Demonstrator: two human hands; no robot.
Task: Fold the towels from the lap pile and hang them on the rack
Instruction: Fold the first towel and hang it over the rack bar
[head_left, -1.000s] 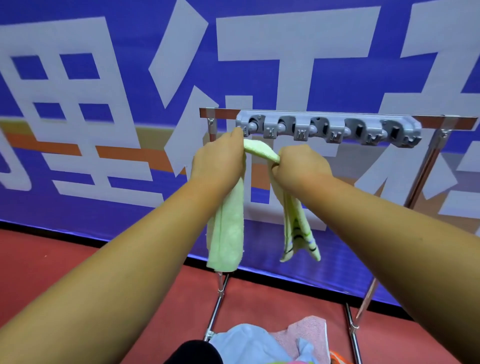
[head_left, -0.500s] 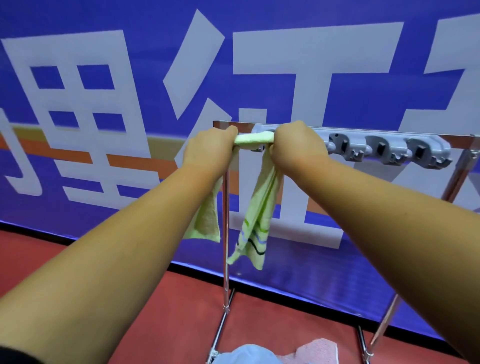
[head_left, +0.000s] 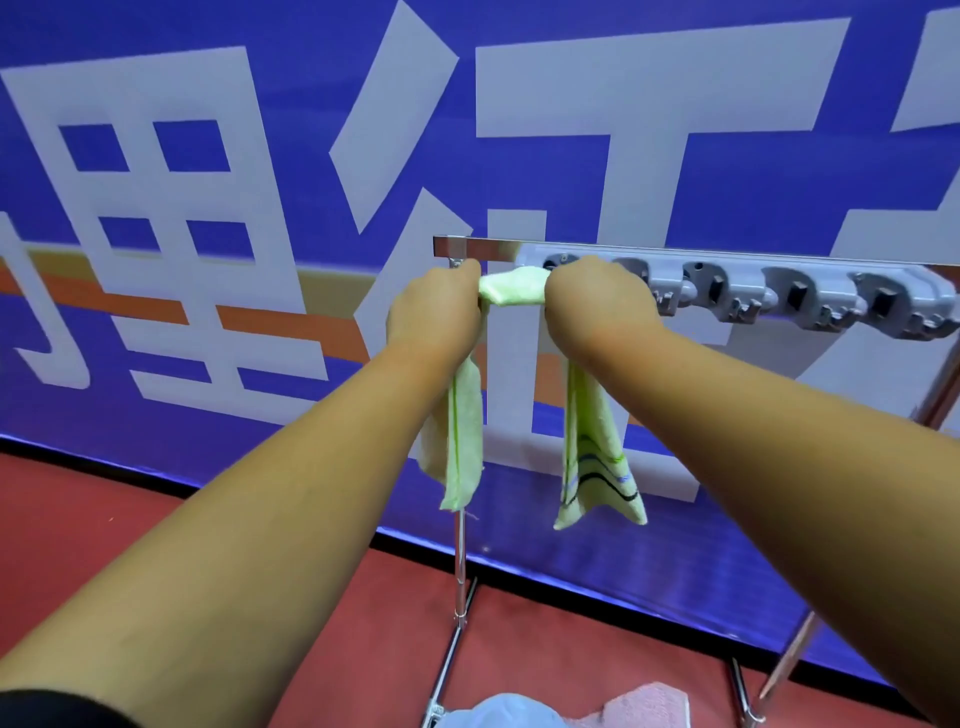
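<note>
While both hands are clenched round it, the light green towel (head_left: 511, 291) runs as a short roll between the left hand (head_left: 434, 317) and the right hand (head_left: 592, 306), level with the left end of the grey hook strip (head_left: 789, 293) on the rack (head_left: 460, 244). Its two ends hang down, one below each wrist. A blue towel (head_left: 504, 714) and a pink towel (head_left: 649, 706) lie at the bottom edge.

Pale green towel (head_left: 514, 287) bunched against rack (head_left: 748, 265) at its left — both ends dangling.
</note>
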